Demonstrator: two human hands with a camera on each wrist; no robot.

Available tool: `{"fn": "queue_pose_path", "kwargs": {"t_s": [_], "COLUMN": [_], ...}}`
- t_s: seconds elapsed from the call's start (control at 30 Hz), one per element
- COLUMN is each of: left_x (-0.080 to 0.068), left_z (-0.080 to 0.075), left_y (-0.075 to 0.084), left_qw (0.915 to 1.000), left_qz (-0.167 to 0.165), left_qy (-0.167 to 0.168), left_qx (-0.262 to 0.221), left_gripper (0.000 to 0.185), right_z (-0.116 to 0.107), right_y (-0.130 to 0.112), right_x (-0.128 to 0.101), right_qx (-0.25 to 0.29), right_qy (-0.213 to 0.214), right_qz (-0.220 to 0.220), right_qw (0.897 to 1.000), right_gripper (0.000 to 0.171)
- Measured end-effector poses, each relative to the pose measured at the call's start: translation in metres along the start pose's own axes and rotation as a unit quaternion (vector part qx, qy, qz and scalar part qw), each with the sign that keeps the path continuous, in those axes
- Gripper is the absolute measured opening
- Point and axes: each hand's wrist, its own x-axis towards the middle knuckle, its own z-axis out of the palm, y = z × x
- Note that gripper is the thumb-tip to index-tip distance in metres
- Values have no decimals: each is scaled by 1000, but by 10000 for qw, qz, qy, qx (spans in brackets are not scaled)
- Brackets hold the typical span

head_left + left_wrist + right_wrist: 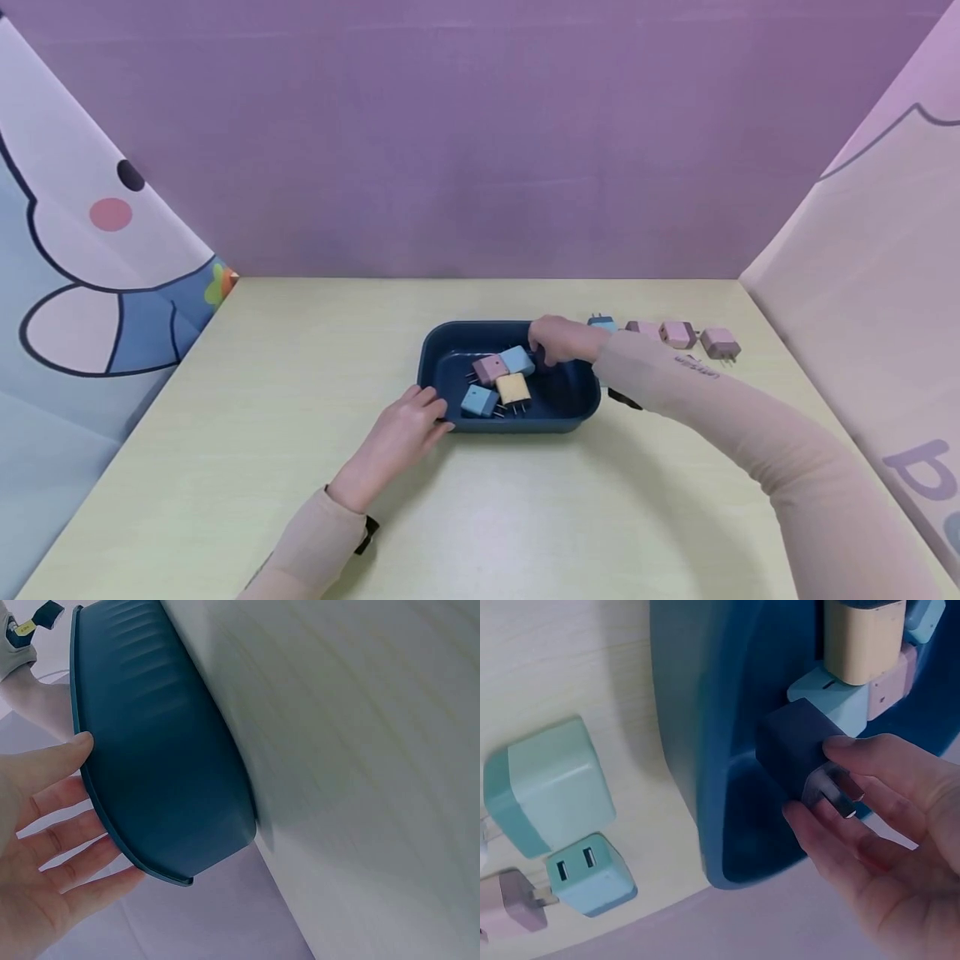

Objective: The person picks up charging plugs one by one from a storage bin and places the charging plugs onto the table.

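I see my right hand point(558, 340) pinching a dark blue charger plug point(795, 750) between thumb and fingertips, inside the dark blue tray point(442, 346) at its far right corner. Just beside it in the tray lie a light blue plug point(517, 360), a pink plug point(491, 367), a yellow plug point(513, 387) and another blue plug point(479, 401). My left hand point(405, 433) rests at the tray's near left rim, fingers straight and slightly spread. Right of the tray, a row of plugs point(678, 335) sits on the table point(300, 433).
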Motion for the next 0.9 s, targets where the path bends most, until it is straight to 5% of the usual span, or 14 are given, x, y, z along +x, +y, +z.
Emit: {"fn": "queue_pose_path", "kwargs": {"t_s": [0.9], "left_x": [0], "left_z": [0], "left_y": [0], "left_qw": [9999], "left_qz": [-23], "left_qy": [-82], "left_qx": [92], "left_gripper": [18], "right_z": [-20], "right_y": [29], "right_x": [-45], "right_qx": [-75], "right_qy": [871], "right_qz": [-511], "right_qw": [9949], "right_gripper": [27]}}
